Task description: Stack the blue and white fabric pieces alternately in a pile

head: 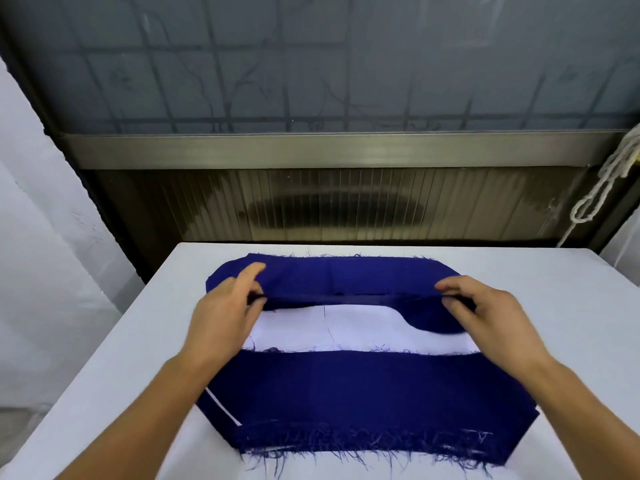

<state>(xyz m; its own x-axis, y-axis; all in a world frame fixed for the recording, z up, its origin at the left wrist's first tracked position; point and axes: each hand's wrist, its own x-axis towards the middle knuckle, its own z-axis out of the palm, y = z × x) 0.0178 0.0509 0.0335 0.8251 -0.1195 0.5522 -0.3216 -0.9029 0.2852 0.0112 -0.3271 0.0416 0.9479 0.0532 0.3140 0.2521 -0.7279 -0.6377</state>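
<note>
Two bare forearms reach in from the near edge over a white-covered table (571,306). Nearest the camera lies a blue fabric piece (363,393), flat, its near edge badly frayed with loose threads trailing onto the tablecloth; a thin white sliver shows along its left edge, apparently another layer beneath, though how many layers sit under it cannot be told. Just beyond it a white fabric piece (329,332) shows as a bare band, lying flat, a few stray blue threads across it. Over the far part of the white piece sits a second blue piece (346,277), its near edge lifted off the white one. Left hand (225,313) pinches that lifted edge at the left end, thumb under, forefinger stretched forward on top of the cloth. Right hand (491,313) pinches the same edge at the right end, fingers curled over it; a rounded flap of blue droops below this grip onto the white band. Far edge of this piece is frayed too and rests on the table. Beyond the table: a ribbed dark panel (346,206), a metal rail (329,150), then frosted glass with grid lines. White cord (602,188) hangs at far right.
</note>
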